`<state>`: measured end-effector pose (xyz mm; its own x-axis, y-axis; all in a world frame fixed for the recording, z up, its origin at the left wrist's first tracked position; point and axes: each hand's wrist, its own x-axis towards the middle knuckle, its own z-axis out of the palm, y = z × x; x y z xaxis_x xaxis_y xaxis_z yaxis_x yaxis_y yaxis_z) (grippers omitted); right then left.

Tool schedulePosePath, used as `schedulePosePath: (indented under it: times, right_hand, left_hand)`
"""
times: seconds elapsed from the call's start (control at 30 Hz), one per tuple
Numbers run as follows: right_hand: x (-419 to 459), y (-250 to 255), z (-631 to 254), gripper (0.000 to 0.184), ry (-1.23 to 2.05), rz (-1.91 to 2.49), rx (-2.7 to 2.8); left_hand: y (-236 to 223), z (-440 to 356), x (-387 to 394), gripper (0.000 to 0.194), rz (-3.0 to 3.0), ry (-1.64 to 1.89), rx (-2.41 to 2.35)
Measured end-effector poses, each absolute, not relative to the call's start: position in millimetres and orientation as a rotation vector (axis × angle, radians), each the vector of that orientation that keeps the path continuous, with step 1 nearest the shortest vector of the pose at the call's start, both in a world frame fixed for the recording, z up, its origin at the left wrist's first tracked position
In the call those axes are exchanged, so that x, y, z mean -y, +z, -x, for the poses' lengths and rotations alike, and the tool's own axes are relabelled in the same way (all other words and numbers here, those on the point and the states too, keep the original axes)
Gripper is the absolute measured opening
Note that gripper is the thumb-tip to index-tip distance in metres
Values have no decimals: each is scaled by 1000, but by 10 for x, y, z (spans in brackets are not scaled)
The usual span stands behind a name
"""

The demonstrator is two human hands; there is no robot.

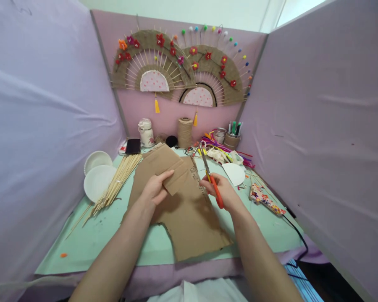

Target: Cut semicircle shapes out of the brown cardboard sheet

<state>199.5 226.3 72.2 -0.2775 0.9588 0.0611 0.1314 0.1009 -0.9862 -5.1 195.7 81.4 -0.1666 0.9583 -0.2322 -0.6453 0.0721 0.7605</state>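
Observation:
My left hand point(157, 187) grips a small piece of cardboard point(176, 178), thumb on top and fingers underneath. In my right hand point(220, 188) is a pair of scissors point(214, 188) with orange handles, its blades pointing up and away from me. The blades look nearly closed and stand apart from the cardboard piece. Below both hands lies a large brown cardboard sheet point(195, 226) with a curved cut in its near left edge and a torn, ridged right side.
Left are bamboo sticks point(119, 180), white bowls point(97, 184) and a phone point(132, 147). A twine spool point(185, 133), jar point(146, 133) and pipe cleaners point(220, 147) line the back. Right lie a white paper piece point(234, 174) and a corded, flower-patterned glue gun point(266, 199). Decorated fans point(208, 58) hang behind.

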Motion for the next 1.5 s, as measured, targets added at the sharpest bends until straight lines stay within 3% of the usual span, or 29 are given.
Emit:
schedulePosePath:
  times: [0.23, 0.73, 1.03, 1.3, 1.5]
  right_hand:
    - [-2441, 501, -1832, 32, 1230, 979, 1386]
    - [-2454, 364, -1741, 37, 1426, 848, 1311]
    - [-2421, 280, -1687, 37, 1593, 813, 1341]
    - [-2425, 298, -1694, 37, 1501, 869, 1234]
    - [-2446, 314, -1712, 36, 1439, 891, 1217]
  left_hand:
    - [594, -15, -2007, 56, -600, 1538, -830]
    - [500, -71, -1983, 45, -590, 1397, -784]
    - [441, -167, -2035, 28, -443, 1586, -777]
    - [486, -196, -2011, 33, -368, 1550, -715]
    - [574, -152, -1973, 47, -286, 1480, -689]
